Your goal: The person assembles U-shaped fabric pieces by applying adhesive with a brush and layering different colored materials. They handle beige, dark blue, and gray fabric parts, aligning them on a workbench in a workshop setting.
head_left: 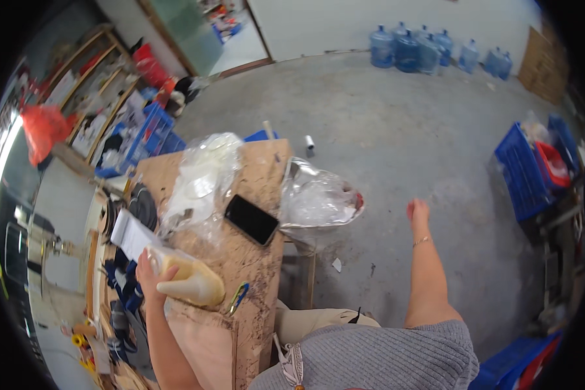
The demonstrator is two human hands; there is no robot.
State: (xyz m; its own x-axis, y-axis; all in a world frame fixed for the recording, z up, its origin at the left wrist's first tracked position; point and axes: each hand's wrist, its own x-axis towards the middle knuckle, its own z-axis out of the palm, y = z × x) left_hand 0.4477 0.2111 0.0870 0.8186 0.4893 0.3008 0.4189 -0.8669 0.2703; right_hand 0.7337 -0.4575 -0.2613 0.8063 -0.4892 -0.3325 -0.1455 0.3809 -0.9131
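My left hand (151, 276) is at the left end of a cream-yellow plastic bottle (208, 286) with a pale spout, its fingers and thumb around that end. The bottle is on the worn wooden bench (257, 273). Close by lie a box cutter (238, 299) with a green and blue handle and a black smartphone (251, 220). White paper (134, 235) sits just beyond my left hand. Far out to the right, over the floor, my right hand (418, 211) has its fingers curled in, and I see nothing in them.
Clear plastic bags lie on the bench (205, 185) and hang at its right edge in an open bag (318, 198). Blue crates (526, 172) stand at right, water jugs (407, 52) along the far wall. Crowded shelves (88, 84) and a sewing machine (52, 260) are at left.
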